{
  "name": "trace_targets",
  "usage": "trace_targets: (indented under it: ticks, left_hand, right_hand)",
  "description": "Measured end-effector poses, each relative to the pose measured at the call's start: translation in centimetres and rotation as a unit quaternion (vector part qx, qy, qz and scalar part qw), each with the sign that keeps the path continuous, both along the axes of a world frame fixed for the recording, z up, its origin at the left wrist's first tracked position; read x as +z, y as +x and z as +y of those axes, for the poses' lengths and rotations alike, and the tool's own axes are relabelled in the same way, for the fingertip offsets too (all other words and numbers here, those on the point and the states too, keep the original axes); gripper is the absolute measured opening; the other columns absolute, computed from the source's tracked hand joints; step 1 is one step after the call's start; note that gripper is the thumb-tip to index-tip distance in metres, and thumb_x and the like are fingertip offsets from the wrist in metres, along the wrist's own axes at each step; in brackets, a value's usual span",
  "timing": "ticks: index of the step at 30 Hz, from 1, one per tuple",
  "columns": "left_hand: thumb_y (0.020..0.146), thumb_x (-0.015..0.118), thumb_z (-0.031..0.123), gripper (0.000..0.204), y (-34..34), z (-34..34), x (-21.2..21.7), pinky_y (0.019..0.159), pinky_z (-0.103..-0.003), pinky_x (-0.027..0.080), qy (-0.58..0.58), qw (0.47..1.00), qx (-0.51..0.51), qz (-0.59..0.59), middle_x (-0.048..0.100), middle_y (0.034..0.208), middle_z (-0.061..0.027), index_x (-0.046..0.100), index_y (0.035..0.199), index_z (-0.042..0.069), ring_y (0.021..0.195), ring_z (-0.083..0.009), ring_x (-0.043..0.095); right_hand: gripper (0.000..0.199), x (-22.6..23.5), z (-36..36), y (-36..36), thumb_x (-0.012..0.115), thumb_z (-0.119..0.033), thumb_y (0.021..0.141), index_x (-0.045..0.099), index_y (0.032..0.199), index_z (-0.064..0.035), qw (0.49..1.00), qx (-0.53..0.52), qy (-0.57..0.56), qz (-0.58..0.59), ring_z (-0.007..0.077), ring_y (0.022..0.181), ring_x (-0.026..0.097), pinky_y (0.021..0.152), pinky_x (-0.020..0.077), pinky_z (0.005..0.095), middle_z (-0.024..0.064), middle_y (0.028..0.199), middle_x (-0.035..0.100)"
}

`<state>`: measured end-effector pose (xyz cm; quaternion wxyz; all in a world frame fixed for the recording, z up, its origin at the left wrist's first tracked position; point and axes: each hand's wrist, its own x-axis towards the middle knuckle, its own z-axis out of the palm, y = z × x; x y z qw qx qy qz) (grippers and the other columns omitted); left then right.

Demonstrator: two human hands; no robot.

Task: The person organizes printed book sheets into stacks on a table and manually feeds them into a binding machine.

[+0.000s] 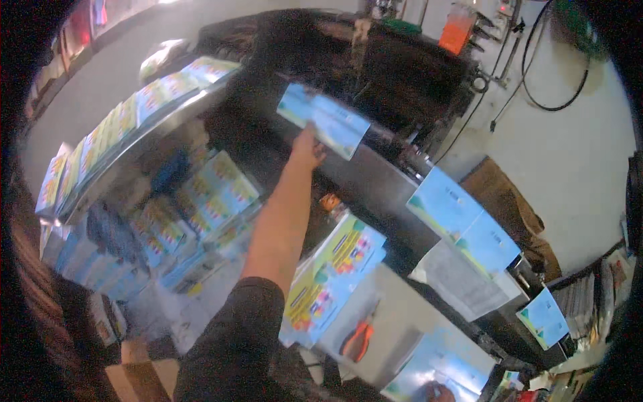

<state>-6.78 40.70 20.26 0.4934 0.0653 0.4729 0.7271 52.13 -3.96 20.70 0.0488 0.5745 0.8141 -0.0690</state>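
My left hand (307,149) reaches far forward on a bare forearm with a black sleeve and grips the lower edge of a blue printed booklet (325,119), held up over a long dark machine (375,174). Only a small part of my right hand (434,390) shows at the bottom edge, resting on a blue printed sheet (435,372); its fingers are hidden. A stack of yellow and blue printed covers (335,275) lies just right of my left forearm.
Rows of printed booklets (127,120) line a metal shelf at the left, with more stacks (201,201) below it. Blue sheets (462,221) lie along the machine's right end. Orange-handled pliers (358,338) rest on a grey surface. Black cables (536,74) hang on the white wall.
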Motion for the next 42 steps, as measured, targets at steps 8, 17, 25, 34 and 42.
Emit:
trace_targets:
  ticks: [8, 17, 25, 34, 42]
  left_hand:
    - [0.084, 0.07, 0.017, 0.022, -2.5, 1.5, 2.1, 0.056, -0.03, 0.044, 0.091, 0.995, 0.048, -0.008, 0.061, 0.087, -0.002, 0.06, 0.1, 0.007, 0.072, -0.0167, 0.057]
    - [0.088, 0.065, 0.015, 0.016, 0.6, -3.6, 0.9, 0.046, -0.03, 0.045, 0.074, 0.991, 0.047, 0.103, 0.053, 0.069, -0.0066, 0.056, 0.09, 0.001, 0.053, -0.0169, 0.051]
    - [0.089, 0.063, 0.017, 0.027, 1.9, -16.8, 0.0, 0.076, -0.034, 0.05, 0.062, 0.997, 0.049, 0.013, 0.058, 0.101, -0.0089, 0.053, 0.112, 0.008, 0.092, -0.0198, 0.057]
    - [0.093, 0.047, 0.004, 0.036, 11.3, -40.4, 9.0, 0.095, -0.04, 0.046, 0.194, 0.947, 0.051, 0.251, 0.055, 0.118, -0.0129, 0.042, 0.128, -0.002, 0.109, -0.0256, 0.056]
    - [0.089, 0.054, 0.003, 0.031, 21.7, -49.9, 4.5, 0.085, -0.031, 0.047, 0.252, 0.92, -0.184, 0.238, 0.058, 0.105, -0.008, 0.048, 0.119, -0.002, 0.097, -0.0172, 0.056]
  right_hand:
    - [0.089, 1.6, 0.8, -1.7, 0.083, -0.022, 0.059, 0.041, 0.136, -0.0077, 0.999, -0.043, -0.022, 0.002, 0.0414, 0.118, 0.042, 0.098, 0.0361, 0.0494, 0.0215, 0.13, 0.044]
    - [0.081, 1.9, 0.1, -1.6, 0.077, -0.02, 0.064, 0.042, 0.135, -0.0064, 0.998, -0.032, -0.028, 0.04, 0.0417, 0.12, 0.04, 0.101, 0.0338, 0.0495, 0.0235, 0.132, 0.043]
    - [0.087, 0.6, -1.4, 0.3, 0.078, -0.026, 0.064, 0.038, 0.14, -0.0094, 0.997, -0.005, 0.025, 0.066, 0.0384, 0.127, 0.036, 0.104, 0.0299, 0.0498, 0.0195, 0.137, 0.041]
    - [0.074, 6.6, 1.0, -3.2, 0.075, -0.032, 0.071, 0.046, 0.131, 0.0001, 0.923, -0.035, 0.087, 0.372, 0.0391, 0.12, 0.046, 0.103, 0.0348, 0.0468, 0.0237, 0.13, 0.048]
    - [0.045, 14.4, 2.7, -11.1, 0.064, -0.019, 0.085, 0.051, 0.126, -0.0045, 0.837, 0.119, -0.057, 0.532, 0.0362, 0.116, 0.053, 0.097, 0.0426, 0.0422, 0.0199, 0.127, 0.055]
